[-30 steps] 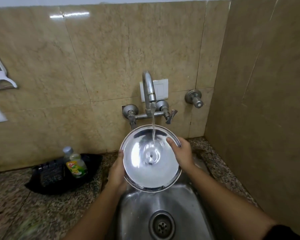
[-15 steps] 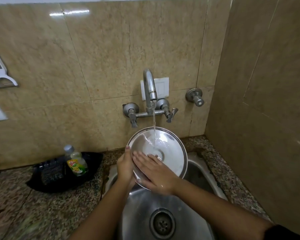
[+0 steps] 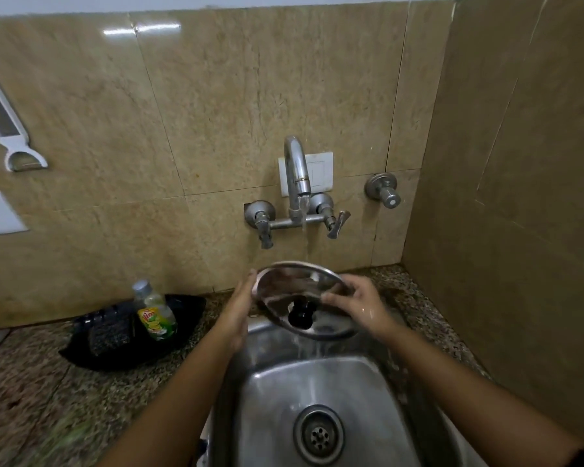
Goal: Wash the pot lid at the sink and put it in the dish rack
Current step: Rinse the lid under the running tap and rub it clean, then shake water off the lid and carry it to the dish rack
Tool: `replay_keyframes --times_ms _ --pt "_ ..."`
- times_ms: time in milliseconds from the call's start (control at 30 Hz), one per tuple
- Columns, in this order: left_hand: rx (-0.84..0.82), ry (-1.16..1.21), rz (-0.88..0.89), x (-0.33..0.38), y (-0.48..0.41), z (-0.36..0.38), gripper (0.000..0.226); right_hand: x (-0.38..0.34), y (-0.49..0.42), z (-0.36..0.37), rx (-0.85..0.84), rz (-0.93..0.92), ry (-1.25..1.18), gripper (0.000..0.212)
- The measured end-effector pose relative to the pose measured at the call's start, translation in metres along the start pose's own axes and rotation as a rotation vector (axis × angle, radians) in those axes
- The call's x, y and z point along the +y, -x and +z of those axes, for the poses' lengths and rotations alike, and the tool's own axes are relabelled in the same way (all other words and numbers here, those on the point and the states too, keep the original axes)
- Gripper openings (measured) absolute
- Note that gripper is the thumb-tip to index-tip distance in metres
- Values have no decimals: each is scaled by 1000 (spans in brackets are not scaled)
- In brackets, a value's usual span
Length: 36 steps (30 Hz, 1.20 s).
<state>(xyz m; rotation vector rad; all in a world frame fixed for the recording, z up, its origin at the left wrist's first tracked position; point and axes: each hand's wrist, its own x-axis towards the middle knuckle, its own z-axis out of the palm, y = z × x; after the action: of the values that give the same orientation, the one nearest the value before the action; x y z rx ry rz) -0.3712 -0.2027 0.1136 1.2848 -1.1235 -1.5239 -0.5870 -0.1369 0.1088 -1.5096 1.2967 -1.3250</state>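
Note:
A round steel pot lid (image 3: 284, 288) with a black knob (image 3: 301, 315) is held over the steel sink (image 3: 317, 392), its knob side turned toward me. My left hand (image 3: 239, 306) grips its left rim. My right hand (image 3: 358, 303) holds its right rim, fingers on the top face. Water runs from the wall tap (image 3: 296, 176) onto the lid's far side and drips off the lid into the basin. No dish rack is in view.
A dish soap bottle (image 3: 154, 310) stands on a black tray (image 3: 122, 332) on the granite counter, left of the sink. The drain (image 3: 318, 434) lies near the front. A tiled side wall (image 3: 520, 197) closes the right side. A white peeler (image 3: 5, 123) hangs far left.
The lid has been flipped from its shiny inner side to its knob side facing me. My right hand left the lid's inner face and now holds the right rim.

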Motion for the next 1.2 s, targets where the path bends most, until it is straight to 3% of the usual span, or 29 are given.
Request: replay_keyframes --times_ms 133,267,333,467,600,700,867,1000,1200 --pt "11 20 130 -6 2 0 15 -8 -14 -10 165 171 -293 18" --pt "109 77 89 -11 5 7 22 -5 -26 -15 311 318 -387 15" --pt "161 112 96 -10 10 17 21 -8 -40 -18 389 292 -328 11" --pt "173 84 96 -10 14 27 24 -24 -78 -15 322 250 -93 38" --pt "201 15 158 -9 19 25 27 -31 -109 4 531 223 93 9" --pt "212 0 183 -11 20 17 33 -30 -117 10 642 222 253 5" --pt "213 5 205 -9 22 12 33 -27 -115 8 555 148 603 20" --pt "206 20 247 -9 22 12 32 -31 -95 -5 370 176 759 25" --pt "197 155 321 -10 30 3 22 -32 -19 -18 13 162 158 39"
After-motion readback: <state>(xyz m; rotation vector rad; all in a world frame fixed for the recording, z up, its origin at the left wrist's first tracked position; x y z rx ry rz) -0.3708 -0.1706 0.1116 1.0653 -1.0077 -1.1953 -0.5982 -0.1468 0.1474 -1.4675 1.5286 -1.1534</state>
